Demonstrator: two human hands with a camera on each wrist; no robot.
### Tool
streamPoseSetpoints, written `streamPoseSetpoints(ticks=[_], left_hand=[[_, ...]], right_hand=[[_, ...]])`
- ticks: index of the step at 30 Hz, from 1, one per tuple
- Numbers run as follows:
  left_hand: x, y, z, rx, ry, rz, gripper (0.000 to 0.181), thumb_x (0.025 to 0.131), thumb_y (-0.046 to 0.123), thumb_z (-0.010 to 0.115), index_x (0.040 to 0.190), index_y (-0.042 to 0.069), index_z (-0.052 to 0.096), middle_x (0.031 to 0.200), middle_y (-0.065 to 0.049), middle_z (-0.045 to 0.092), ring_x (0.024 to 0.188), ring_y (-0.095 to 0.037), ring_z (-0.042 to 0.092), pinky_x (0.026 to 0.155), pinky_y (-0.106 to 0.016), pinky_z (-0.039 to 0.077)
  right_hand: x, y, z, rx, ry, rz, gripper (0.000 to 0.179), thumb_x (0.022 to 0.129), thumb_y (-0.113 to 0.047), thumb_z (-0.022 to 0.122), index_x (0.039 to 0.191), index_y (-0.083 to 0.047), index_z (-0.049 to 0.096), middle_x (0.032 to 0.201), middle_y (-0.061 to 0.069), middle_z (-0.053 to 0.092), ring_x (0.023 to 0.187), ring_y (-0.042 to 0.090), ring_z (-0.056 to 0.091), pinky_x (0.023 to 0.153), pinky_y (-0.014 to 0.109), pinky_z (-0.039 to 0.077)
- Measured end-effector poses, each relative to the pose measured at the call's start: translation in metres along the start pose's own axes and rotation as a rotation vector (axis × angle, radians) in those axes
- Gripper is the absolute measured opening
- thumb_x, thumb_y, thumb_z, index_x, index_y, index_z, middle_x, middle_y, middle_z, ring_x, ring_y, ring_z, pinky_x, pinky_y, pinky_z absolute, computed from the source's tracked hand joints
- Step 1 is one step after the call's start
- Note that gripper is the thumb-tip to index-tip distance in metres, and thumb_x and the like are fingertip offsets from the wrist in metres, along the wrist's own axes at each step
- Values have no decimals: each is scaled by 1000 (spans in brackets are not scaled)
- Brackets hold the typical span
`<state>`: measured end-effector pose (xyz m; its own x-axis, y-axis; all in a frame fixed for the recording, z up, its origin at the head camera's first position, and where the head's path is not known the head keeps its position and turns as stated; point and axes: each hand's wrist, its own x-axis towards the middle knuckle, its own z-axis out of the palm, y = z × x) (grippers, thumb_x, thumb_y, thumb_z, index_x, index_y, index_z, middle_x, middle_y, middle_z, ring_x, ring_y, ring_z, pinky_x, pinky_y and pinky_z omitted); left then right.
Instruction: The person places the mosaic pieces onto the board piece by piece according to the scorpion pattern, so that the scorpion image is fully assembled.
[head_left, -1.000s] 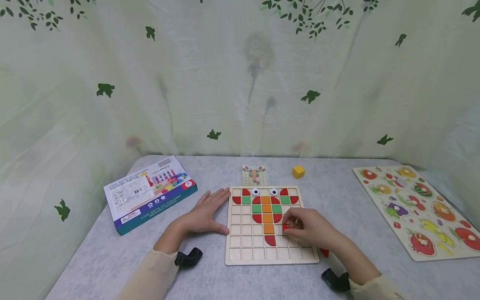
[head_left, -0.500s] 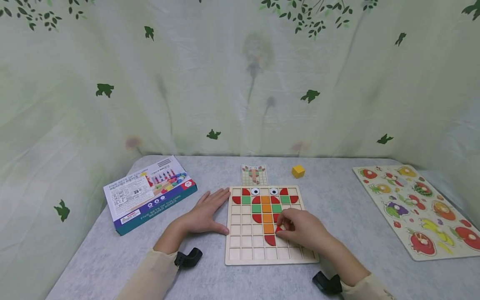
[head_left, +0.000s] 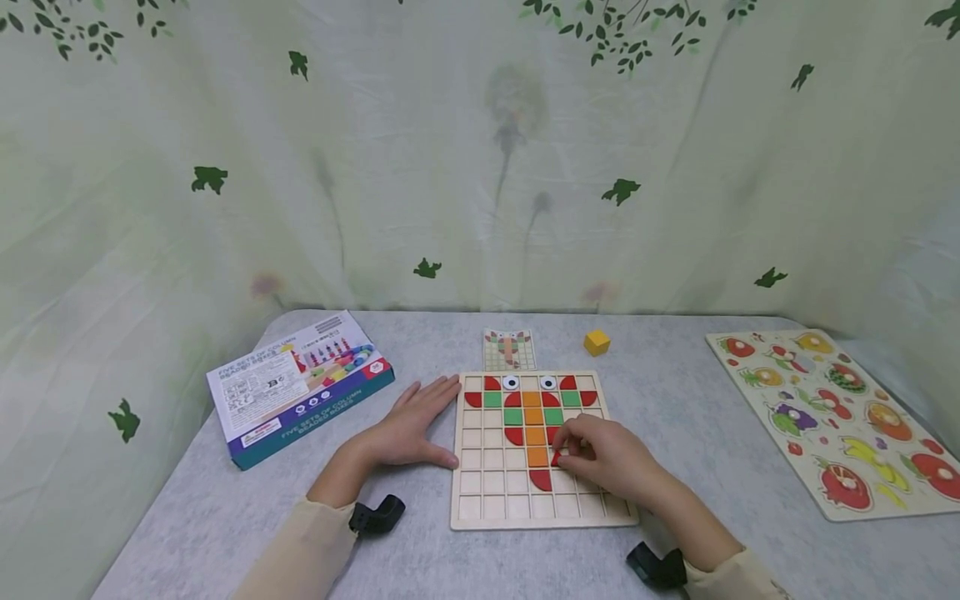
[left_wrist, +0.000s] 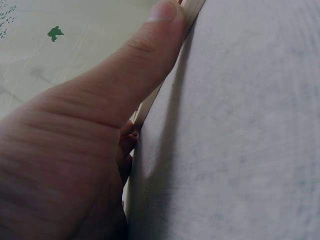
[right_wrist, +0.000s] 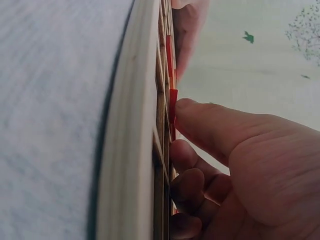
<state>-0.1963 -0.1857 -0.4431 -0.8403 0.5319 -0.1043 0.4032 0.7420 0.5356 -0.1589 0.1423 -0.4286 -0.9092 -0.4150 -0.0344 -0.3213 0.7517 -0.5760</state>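
A wooden grid board (head_left: 480,508) lies on the table, with red quarter-round, green square, orange square and eye tiles in its upper and middle cells. My right hand (head_left: 611,454) pinches a small red tile (head_left: 556,457) at a cell just right of the lowest orange square (head_left: 537,457). In the right wrist view the thumb lies against this red tile (right_wrist: 173,105), which stands partly above the grid; its full shape is covered by the fingers. My left hand (head_left: 412,425) rests flat with fingers spread, its thumb and fingertips touching the board's left edge.
Behind the board lies a pattern card (head_left: 509,351). A yellow cube (head_left: 596,342) sits right of the card. At the left is a boxed set (head_left: 300,387). A fruit-printed board (head_left: 847,417) lies at the right.
My right hand has moved left with the red tile, to the cell beside the orange column, and has shifted only slightly since. The left hand stays put.
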Motion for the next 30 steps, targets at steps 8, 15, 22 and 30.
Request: streamPoseSetpoints(ticks=[8, 15, 22, 30], left_hand=[[0, 0, -1, 4, -6, -11, 117, 74, 60, 80, 161, 11, 19, 169, -5, 16, 158, -29, 8, 127, -55, -2], [1, -1, 0, 4, 0, 0, 117, 74, 60, 81, 160, 9, 20, 169, -7, 17, 158, -31, 9, 126, -57, -2], [0, 0, 0, 1, 1, 5, 117, 74, 59, 81, 160, 9, 20, 169, -7, 17, 158, -30, 9, 126, -57, -2], [-1, 1, -1, -1, 2, 9, 116, 74, 58, 81, 160, 8, 21, 169, -8, 18, 158, -31, 9, 126, -57, -1]], right_hand=[[1, 0, 0, -7, 8, 0, 13, 88, -22, 77, 87, -29, 66, 74, -12, 53, 70, 8, 49, 62, 21, 41], [1, 0, 1, -2, -4, 20, 14, 86, -23, 78, 87, -29, 66, 74, -11, 53, 71, 9, 50, 62, 22, 41], [1, 1, -2, 10, -34, 15, 13, 87, -26, 78, 88, -29, 65, 75, -11, 54, 71, 9, 51, 62, 21, 42], [-1, 1, -7, 75, -66, 3, 10, 89, -26, 76, 92, -26, 66, 77, -8, 56, 71, 10, 52, 61, 21, 45]])
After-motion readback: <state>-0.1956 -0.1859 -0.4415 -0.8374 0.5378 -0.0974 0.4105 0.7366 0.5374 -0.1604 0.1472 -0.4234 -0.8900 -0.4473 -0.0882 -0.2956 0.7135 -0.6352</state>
